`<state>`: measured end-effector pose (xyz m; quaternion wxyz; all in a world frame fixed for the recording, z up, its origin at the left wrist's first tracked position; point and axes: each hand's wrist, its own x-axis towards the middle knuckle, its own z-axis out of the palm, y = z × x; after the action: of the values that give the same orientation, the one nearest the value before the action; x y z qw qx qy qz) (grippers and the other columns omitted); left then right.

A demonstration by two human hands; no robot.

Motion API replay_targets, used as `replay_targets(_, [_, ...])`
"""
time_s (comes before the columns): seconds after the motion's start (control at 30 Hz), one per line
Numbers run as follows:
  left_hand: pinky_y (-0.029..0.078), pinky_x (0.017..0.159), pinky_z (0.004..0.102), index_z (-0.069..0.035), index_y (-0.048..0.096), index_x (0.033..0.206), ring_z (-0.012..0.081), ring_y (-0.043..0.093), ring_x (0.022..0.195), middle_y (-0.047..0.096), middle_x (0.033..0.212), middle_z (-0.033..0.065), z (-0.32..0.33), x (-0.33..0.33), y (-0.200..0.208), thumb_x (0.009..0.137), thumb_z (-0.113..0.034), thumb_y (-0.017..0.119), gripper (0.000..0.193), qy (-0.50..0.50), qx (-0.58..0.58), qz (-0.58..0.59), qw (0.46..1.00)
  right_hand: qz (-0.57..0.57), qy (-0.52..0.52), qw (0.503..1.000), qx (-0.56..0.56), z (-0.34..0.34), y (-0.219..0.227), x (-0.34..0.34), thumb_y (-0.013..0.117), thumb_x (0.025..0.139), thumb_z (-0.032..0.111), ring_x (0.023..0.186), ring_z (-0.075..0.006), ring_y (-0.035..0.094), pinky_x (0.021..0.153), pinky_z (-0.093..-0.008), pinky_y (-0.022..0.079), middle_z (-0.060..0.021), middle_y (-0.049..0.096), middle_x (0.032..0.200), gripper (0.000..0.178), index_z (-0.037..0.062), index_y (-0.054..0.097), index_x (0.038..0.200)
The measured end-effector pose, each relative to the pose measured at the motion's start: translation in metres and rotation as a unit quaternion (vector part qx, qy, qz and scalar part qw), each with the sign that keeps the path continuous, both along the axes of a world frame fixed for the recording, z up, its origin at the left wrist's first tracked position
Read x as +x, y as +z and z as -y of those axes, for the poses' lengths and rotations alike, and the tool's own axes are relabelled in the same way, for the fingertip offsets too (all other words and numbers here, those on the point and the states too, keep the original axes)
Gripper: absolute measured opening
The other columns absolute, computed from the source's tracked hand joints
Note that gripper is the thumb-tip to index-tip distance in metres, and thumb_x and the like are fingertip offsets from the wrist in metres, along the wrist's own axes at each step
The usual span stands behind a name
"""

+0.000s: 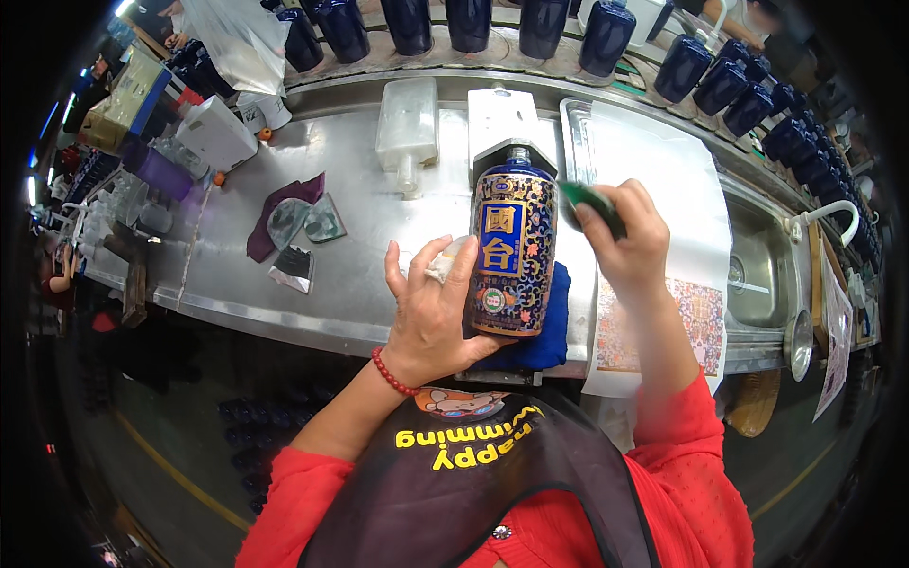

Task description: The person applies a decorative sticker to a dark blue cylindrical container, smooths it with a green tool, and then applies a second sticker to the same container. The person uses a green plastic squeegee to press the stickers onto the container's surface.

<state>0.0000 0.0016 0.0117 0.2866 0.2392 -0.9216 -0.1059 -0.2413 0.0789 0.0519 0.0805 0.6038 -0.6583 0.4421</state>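
A dark blue bottle point(514, 256) with an ornate floral label and gold lettering lies tilted in front of me, its open threaded neck pointing away. My left hand point(424, 312), a red bead bracelet at its wrist, grips the lower end, thumb under the base and fingers along the left side. Something white is wrapped around or held at its fingers; I cannot tell which. In my right hand point(632, 237) is a flat green scraper-like piece point(593, 208), pinched just right of the bottle's shoulder and apart from it. A blue cloth point(554, 317) lies under the bottle's near end.
White paper point(653, 180) and a patterned decal sheet point(696, 322) lie to the right, before a sink point(757, 270). A clear bottle-shaped block point(407, 133) and a white holder point(497, 114) stand beyond. Cloth scraps point(289, 213) lie left. Blue bottles point(469, 24) line the far conveyor.
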Motion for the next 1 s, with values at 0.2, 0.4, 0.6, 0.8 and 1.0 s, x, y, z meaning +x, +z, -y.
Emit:
replay_targets(0.2, [0.008,0.11,0.0713,0.006,0.04,0.147,0.033,0.039,0.134,0.063,0.091,0.0139,0.003,0.002,0.002,0.072,-0.064,0.079,0.11,-0.016,-0.03,0.0,0.999,0.199,0.117,0.966,0.116,0.006,-0.002,-0.001,0.077,0.085,0.006,0.07,-0.0208,0.063,0.061,-0.0296,0.048,-0.0092,0.066,0.082,0.018,0.0034,0.071,0.102])
replay_targets(0.4, [0.009,0.11,0.0711,0.006,0.041,0.146,0.0342,0.039,0.134,0.065,0.102,0.0148,0.004,-0.002,-0.013,0.068,-0.064,0.081,0.112,-0.007,0.046,-0.031,0.998,-0.076,0.255,0.963,0.049,-0.018,0.023,0.026,0.082,0.07,0.005,0.077,-0.0242,0.056,0.077,-0.037,0.043,-0.0038,0.056,0.081,0.036,0.0097,0.071,0.104])
replay_targets(0.6, [0.008,0.111,0.0709,0.008,0.044,0.142,0.0338,0.04,0.134,0.066,0.101,0.0147,0.008,0.001,-0.003,0.068,-0.068,0.077,0.111,-0.006,-0.004,0.026,1.0,0.229,0.073,0.966,0.099,-0.005,0.011,0.007,0.077,0.086,0.005,0.072,-0.0131,0.06,0.059,-0.0263,0.047,-0.0084,0.063,0.084,0.02,0.0037,0.071,0.106])
replay_targets(0.8, [0.009,0.111,0.0712,0.008,0.042,0.143,0.0327,0.039,0.135,0.064,0.105,0.0169,0.0,-0.002,0.007,0.071,-0.07,0.075,0.111,0.004,-0.036,0.002,0.999,0.015,0.307,0.937,0.167,-0.008,0.027,0.01,0.082,0.074,0.006,0.076,-0.0249,0.061,0.066,-0.0338,0.048,-0.0076,0.061,0.081,0.029,0.008,0.074,0.102])
replay_targets(1.0, [0.007,0.115,0.0671,0.005,0.039,0.145,0.0329,0.038,0.136,0.054,0.133,0.0163,-0.001,-0.001,-0.005,0.063,-0.068,0.083,0.119,0.02,0.022,-0.007,1.0,-0.079,0.04,0.994,0.056,0.022,0.03,0.003,0.075,0.085,0.003,0.075,-0.0184,0.065,0.063,-0.0276,0.05,-0.0074,0.061,0.08,0.022,0.0032,0.072,0.107])
